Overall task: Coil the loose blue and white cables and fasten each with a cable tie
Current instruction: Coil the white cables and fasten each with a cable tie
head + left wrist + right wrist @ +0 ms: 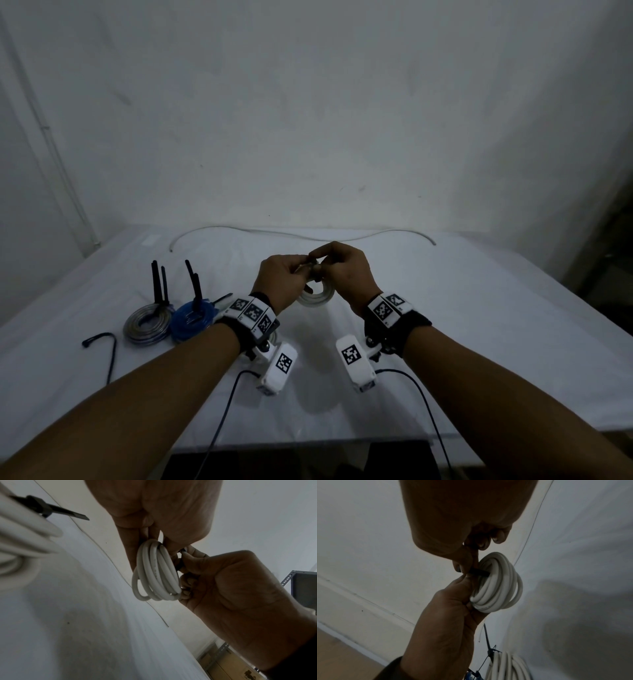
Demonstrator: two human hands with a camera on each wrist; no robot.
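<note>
White cable coil (315,297) is held above the table (445,308), gripped by the left hand (281,281) to keep loops bundled while the right hand (346,274) pinches the black cable tie (479,573) around it.

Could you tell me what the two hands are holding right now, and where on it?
Both hold the white cable coil at its top; the left hand grips the bundle, the right hand pinches the black cable tie there.

Right of the blue coil (193,320) the white cloth (479,325) lies open; left of it, touching, a grey coil (148,323) with upright black ties blocks passage.
</note>
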